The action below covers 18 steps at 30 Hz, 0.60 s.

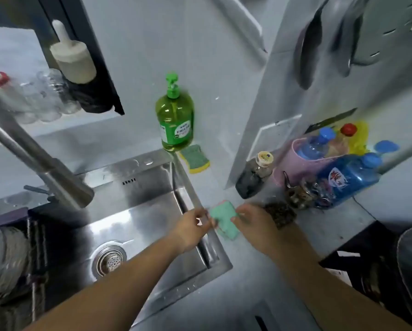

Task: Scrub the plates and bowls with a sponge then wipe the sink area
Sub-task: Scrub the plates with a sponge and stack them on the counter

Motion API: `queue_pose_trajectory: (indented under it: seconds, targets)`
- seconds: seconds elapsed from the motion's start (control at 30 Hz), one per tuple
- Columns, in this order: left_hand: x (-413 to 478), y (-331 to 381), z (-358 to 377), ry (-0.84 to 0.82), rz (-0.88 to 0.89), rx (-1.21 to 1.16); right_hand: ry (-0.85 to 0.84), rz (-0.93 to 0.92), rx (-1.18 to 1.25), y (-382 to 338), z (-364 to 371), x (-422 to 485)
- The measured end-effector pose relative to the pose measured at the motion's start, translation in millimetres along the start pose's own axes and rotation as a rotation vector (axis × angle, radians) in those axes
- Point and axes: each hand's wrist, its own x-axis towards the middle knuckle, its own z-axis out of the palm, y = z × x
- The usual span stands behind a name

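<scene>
A folded teal cloth point(224, 219) lies on the counter at the sink's right rim. My left hand point(193, 228) pinches its left edge and my right hand point(255, 223) grips its right side. The steel sink point(138, 211) holds only its drain strainer point(109, 260). Washed plates point(6, 263) stand on edge in a rack at the left. A green and yellow sponge point(195, 158) lies on the counter behind the sink, beside a green dish soap bottle point(175, 115).
The faucet spout point(40, 163) reaches over the sink from the left. On the right counter stand a dark sauce bottle point(253, 176), a pink basket point(302, 161) with bottles, and a blue bottle point(350, 177). Pans point(307, 44) hang on the wall. A stove edge point(367, 249) is at right.
</scene>
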Motion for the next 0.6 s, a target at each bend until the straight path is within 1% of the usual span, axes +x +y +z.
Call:
queue_pose_trajectory:
  seconds: [0.1, 0.13, 0.27, 0.4, 0.5, 0.6]
  targets:
    - [22, 0, 5, 0.062, -0.009, 0.123, 0.027, -0.035, -0.050, 14, 13, 20]
    - [27, 1, 6, 0.070, -0.023, 0.151, 0.012, -0.007, -0.071, 13, 15, 22]
    - [51, -8, 16, 0.079, -0.081, 0.169, 0.006, -0.013, -0.146, 23, 25, 31]
    - [63, -8, 22, 0.156, -0.116, 0.239, 0.033, -0.034, -0.119, 27, 29, 34]
    - [66, -5, 24, 0.155, -0.190, 0.295, -0.021, 0.053, 0.022, 27, 32, 34]
    - [67, -8, 25, 0.140, -0.231, 0.186, -0.055, 0.124, 0.198, 28, 34, 34]
